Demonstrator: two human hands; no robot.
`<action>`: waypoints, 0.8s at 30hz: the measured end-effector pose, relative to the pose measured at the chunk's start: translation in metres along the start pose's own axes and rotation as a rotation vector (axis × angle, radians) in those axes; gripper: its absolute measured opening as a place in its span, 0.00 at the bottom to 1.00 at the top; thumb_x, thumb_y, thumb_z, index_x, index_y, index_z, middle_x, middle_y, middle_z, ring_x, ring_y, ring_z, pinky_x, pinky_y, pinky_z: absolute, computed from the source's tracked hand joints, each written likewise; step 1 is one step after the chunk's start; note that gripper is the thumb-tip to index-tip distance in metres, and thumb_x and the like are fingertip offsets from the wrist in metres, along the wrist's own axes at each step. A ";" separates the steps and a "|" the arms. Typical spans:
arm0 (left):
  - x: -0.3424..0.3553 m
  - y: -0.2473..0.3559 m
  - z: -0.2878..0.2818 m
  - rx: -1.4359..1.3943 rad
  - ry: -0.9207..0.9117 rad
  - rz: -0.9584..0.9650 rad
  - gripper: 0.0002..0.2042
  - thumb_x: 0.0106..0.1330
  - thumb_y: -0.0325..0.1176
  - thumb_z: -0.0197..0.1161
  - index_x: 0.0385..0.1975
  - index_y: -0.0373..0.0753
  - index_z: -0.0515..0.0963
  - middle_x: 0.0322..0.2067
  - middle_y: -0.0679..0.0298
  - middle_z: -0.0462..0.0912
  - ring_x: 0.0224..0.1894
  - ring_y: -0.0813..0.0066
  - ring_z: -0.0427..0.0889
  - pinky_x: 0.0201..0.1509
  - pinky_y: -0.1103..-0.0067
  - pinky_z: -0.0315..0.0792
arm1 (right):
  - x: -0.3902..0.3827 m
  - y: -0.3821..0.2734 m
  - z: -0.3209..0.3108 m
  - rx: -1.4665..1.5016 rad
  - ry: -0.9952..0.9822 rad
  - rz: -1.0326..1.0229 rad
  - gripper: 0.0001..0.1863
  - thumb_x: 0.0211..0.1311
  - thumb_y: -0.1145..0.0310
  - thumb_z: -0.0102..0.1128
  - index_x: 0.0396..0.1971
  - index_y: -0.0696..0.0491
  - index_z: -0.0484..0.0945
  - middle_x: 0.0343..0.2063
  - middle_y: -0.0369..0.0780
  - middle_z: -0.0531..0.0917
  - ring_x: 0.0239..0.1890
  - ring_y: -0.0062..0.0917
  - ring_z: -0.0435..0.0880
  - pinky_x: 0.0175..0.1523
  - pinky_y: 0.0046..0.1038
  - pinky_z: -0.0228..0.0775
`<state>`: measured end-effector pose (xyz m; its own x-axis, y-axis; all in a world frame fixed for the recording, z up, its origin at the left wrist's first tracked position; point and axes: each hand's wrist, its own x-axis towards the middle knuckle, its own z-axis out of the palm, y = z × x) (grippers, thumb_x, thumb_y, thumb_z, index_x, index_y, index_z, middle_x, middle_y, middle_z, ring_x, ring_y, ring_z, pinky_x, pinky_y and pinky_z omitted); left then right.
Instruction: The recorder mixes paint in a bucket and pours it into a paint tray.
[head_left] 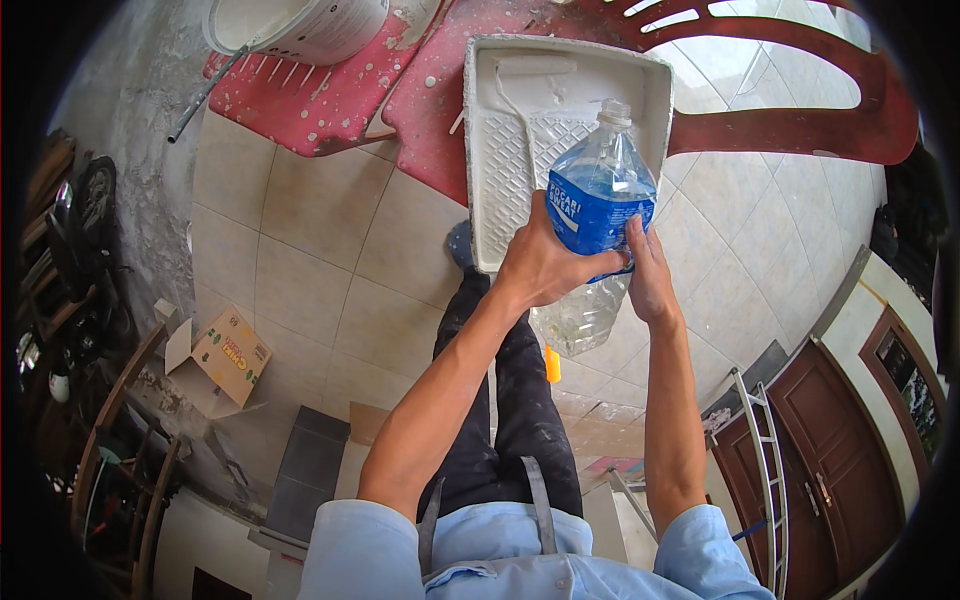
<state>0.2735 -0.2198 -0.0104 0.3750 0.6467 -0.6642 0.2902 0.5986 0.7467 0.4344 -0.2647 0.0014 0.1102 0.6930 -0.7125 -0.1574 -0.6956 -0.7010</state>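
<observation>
Both my hands hold a large clear plastic bottle [600, 215] with a blue label, its capless neck tilted away from me. The fingers of my left hand [540, 262] wrap round the bottle's left side. My right hand [652, 275] presses on its right side, over the label. The bottle hangs above the near right part of a white paint tray [472, 150] with a ribbed floor. In the far end of that tray lies a paint roller [535, 66] coated in white, its bent wire frame running toward me.
Red plastic chairs [425, 130] spattered with white paint support the tray and a white bucket [335, 30]. A thin rod [208, 95] leans out from the bucket. On the tiled floor sits an open cardboard box [235, 355] at left. A ladder [770, 470] stands by brown doors [840, 450] at right.
</observation>
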 end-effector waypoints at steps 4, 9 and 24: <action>-0.001 -0.003 0.001 0.019 0.001 0.023 0.52 0.37 0.54 0.76 0.57 0.29 0.54 0.49 0.46 0.75 0.50 0.54 0.79 0.54 0.69 0.74 | -0.004 -0.001 0.001 -0.015 0.009 -0.025 0.31 0.70 0.47 0.46 0.62 0.56 0.62 0.54 0.42 0.74 0.56 0.26 0.70 0.62 0.31 0.61; -0.009 0.004 0.003 0.037 -0.001 0.057 0.51 0.37 0.53 0.77 0.56 0.29 0.54 0.48 0.46 0.76 0.49 0.54 0.80 0.53 0.70 0.75 | -0.010 0.007 -0.005 -0.002 0.003 -0.077 0.31 0.71 0.49 0.47 0.63 0.57 0.61 0.55 0.42 0.72 0.57 0.25 0.69 0.62 0.30 0.60; -0.099 -0.001 -0.003 0.316 0.104 0.381 0.47 0.35 0.49 0.79 0.54 0.34 0.60 0.45 0.51 0.77 0.47 0.52 0.80 0.52 0.67 0.75 | -0.100 -0.021 -0.007 -0.340 -0.103 -0.289 0.49 0.51 0.41 0.67 0.66 0.56 0.57 0.59 0.48 0.67 0.63 0.38 0.66 0.64 0.39 0.61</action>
<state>0.2331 -0.2825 0.0544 0.4212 0.8447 -0.3304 0.4083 0.1487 0.9007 0.4335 -0.3202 0.0871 0.0016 0.8708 -0.4916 0.1982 -0.4821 -0.8534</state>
